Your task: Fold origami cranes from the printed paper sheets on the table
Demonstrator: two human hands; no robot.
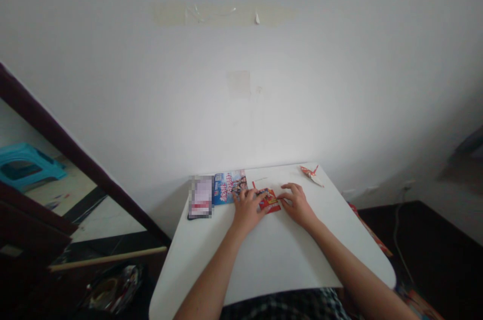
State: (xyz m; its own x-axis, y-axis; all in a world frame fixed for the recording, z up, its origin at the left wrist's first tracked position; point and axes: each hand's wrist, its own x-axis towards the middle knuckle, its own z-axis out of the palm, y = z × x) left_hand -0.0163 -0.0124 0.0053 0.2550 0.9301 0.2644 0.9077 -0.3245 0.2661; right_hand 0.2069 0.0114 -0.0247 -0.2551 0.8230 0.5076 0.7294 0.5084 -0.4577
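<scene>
- A person sits at a white table (pixel 287 264), seen from their own head, with both bare forearms reaching forward onto it.
- A small piece of folded red paper (pixel 268 200), printed with yellow and blue, lies near the far edge of the table, between the two hands.
- The left hand (pixel 247 212) is on the near left side of the red paper. Its fingers are curved and their tips reach onto the paper.
- The right hand (pixel 296 204) is at the paper's right end. Its fingers are bent and nearly level, with the tips at or on that end. At this distance, I cannot tell whether either hand is pinching the paper or only pressing on it.
- The red paper looks light, thin and soft, likely to slide on the smooth top and crease easily. Its outer edges and folded corners seem the best places to hold it.
- A paper crane (pixel 311 174) in red and white stands beyond the right hand, near the table's far corner.
- To the left lie a blue printed card (pixel 228 186) and a dark, flat object (pixel 201 196), blurred beyond recognition.
- A dark-framed mirror (pixel 56 129) at far left reflects a blue stool (pixel 22 166).
</scene>
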